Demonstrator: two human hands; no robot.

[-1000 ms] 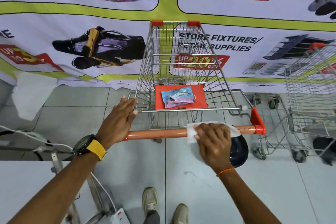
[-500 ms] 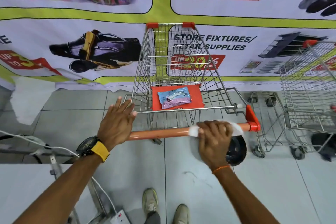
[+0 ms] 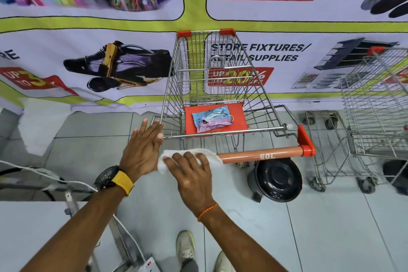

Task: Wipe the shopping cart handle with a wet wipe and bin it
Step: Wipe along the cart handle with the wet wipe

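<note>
A wire shopping cart (image 3: 212, 68) stands before me with an orange handle (image 3: 262, 155) marked 60L. My right hand (image 3: 189, 174) presses a white wet wipe (image 3: 170, 155) around the left part of the handle. My left hand (image 3: 143, 148) rests flat on the cart's left rear corner, fingers spread, holding nothing. A pack of wipes (image 3: 212, 118) lies on the orange child seat flap (image 3: 238, 115). A black lidded bin (image 3: 276, 178) sits on the floor under the handle's right end.
A second wire cart (image 3: 371, 112) stands at the right. A printed banner (image 3: 88, 51) covers the wall behind. White cables and a metal stand (image 3: 70, 201) are at the left. My shoes (image 3: 185, 247) are on the tiled floor.
My right hand has slid the wipe leftward along the handle, from near the right end to the left part, uncovering the 60L mark. My left hand stays on the cart's corner.
</note>
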